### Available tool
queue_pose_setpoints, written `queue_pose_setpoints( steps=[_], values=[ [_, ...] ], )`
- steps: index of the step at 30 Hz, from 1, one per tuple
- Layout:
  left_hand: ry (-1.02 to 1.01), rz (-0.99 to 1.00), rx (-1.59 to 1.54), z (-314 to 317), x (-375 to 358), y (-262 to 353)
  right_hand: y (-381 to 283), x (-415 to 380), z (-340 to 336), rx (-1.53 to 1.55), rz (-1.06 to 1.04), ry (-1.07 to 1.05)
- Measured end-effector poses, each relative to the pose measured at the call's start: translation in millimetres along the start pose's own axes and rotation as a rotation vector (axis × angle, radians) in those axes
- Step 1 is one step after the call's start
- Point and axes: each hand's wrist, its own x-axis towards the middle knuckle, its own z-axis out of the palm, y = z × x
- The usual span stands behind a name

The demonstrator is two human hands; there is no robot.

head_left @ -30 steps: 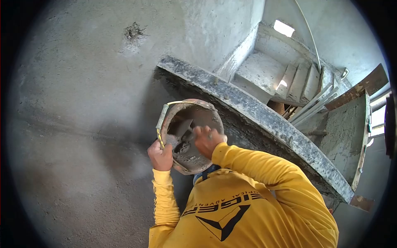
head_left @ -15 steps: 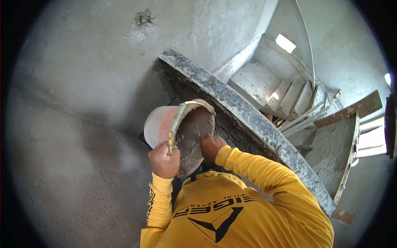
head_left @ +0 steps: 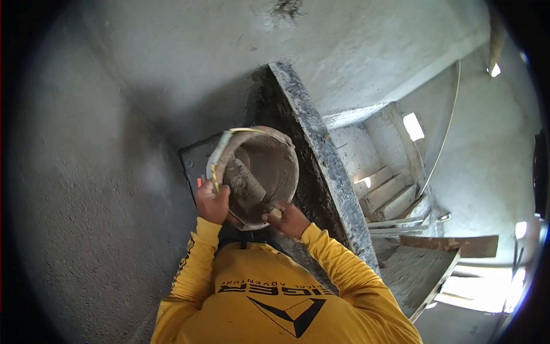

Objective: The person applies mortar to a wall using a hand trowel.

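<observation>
bucket (head_left: 269, 166) sat between left hand (head_left: 211, 202) and right hand (head_left: 289, 219) | trowel (head_left: 246, 186) lay inside bucket | board edge (head_left: 321, 155) ran just right of bucket | stairs (head_left: 389, 192) lay beyond board, right

The bucket (head_left: 260, 172) between my hands is caked grey inside, with a pale rim and a yellow strip (head_left: 213, 172) on the edge by my left hand (head_left: 212, 203). My sleeves (head_left: 192, 264) are bright yellow; the shirt (head_left: 275, 298) carries black lettering and a black arrow-shaped mark. The plank (head_left: 321, 155) beyond my right hand (head_left: 289, 221) is speckled grey and black. The wall (head_left: 114, 114) is flat grey.
</observation>
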Motion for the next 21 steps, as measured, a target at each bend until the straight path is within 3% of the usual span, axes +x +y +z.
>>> queue_pose_setpoints(
  steps=[4, 7, 8, 12, 15, 17, 18, 21],
  values=[
    [0.186, -0.268, -0.107, -13, 3, -57, -16, 7, -24, -0.486, 0.087, 0.028],
    [0.295, -0.332, -0.024, -36, -6, -125, -7, 6, -17, -0.424, 0.011, -0.026],
    [0.329, -0.335, 0.028, -41, -11, -142, -8, 3, -16, -0.391, -0.046, -0.083],
    [0.393, -0.369, 0.096, -60, -14, -122, -24, -2, -29, 0.278, 0.347, -0.404],
    [0.36, -0.403, 0.086, -68, -18, -141, 29, 16, -74, 0.28, 0.526, -0.348],
    [0.304, -0.411, 0.232, -71, -20, -128, 54, 13, -105, 0.253, 0.662, 0.152],
    [0.286, -0.402, 0.302, -73, -14, -122, 58, -7, -126, 0.295, 0.619, 0.205],
    [0.311, -0.46, 0.088, -62, -13, -122, 53, -66, -161, 0.312, 0.429, 0.279]
  ],
)
